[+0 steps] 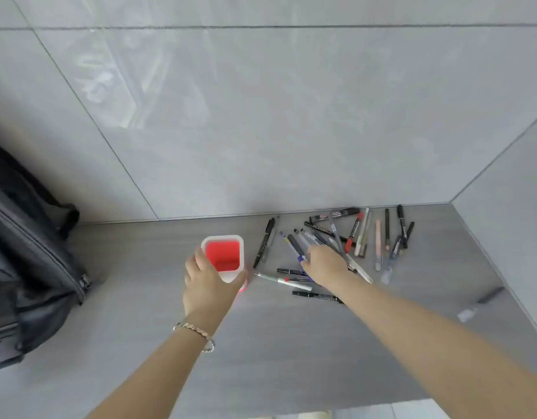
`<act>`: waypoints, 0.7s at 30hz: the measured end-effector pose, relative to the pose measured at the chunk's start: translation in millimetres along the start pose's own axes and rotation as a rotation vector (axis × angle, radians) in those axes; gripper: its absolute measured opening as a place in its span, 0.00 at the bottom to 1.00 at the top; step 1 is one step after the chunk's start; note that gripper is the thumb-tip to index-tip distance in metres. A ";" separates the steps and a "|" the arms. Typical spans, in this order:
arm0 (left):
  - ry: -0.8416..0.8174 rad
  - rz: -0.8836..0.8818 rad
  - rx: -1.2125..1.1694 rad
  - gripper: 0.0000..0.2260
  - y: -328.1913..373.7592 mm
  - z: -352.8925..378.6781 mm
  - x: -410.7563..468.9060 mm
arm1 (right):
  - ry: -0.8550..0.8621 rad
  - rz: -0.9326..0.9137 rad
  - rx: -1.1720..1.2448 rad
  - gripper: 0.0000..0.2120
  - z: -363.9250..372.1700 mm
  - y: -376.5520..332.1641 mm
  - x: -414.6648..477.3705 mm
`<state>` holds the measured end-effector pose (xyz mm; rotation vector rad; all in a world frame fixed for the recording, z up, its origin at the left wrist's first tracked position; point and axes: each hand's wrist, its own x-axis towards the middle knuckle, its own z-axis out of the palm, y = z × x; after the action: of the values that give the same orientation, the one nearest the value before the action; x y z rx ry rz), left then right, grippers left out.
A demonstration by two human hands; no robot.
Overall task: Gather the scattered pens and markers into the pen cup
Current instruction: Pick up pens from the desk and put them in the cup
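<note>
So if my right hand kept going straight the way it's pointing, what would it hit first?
The right hand points up and left into the pen pile. It would first meet the dark blue pens at its fingertips, and may already be touching them; depth is unclear.

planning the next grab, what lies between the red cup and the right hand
In the head view, two black markers lying side by side between the white-rimmed red cup and right hand.

I see glossy grey tiles [261, 116] above a matt, faintly grained counter [140, 328]. The cup [223, 240] looks like smooth plastic; the bag [25, 267] is dark cloth.
</note>
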<state>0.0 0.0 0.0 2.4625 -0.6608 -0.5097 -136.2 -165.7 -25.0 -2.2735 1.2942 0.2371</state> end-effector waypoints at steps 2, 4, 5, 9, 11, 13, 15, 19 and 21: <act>0.036 -0.074 -0.069 0.47 -4.0 2.9 5.5 | 0.027 0.010 -0.099 0.08 7.8 -8.0 11.2; 0.029 -0.121 -0.090 0.49 -9.3 7.9 8.2 | 0.037 0.048 -0.177 0.10 15.4 -16.2 21.3; 0.022 -0.132 -0.095 0.48 -9.8 9.5 8.8 | 0.039 0.066 -0.210 0.11 20.0 -17.0 26.5; 0.037 -0.110 -0.151 0.39 -9.6 9.0 10.2 | 0.045 0.086 -0.240 0.17 29.8 -12.9 41.4; 0.050 -0.110 -0.212 0.36 -7.3 4.2 8.4 | 0.087 0.039 -0.076 0.15 21.9 -11.7 42.9; 0.076 -0.099 -0.270 0.35 -2.7 -3.4 4.3 | 0.192 -0.040 0.137 0.08 5.4 -10.8 39.1; 0.088 -0.030 -0.293 0.36 4.7 -11.8 -2.4 | 0.288 -0.077 0.360 0.07 -17.7 -7.2 30.7; 0.014 0.114 -0.241 0.35 33.3 -22.0 -21.2 | 0.403 -0.141 0.908 0.05 -75.5 -3.8 -12.8; -0.014 0.189 -0.206 0.35 50.7 -16.7 -33.6 | 0.370 -0.236 1.104 0.10 -99.9 -6.5 -41.9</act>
<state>-36.8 -12.4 49.7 2.1805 -0.7955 -0.4947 -162.6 -182.3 79.0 -1.4753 0.9182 -0.8202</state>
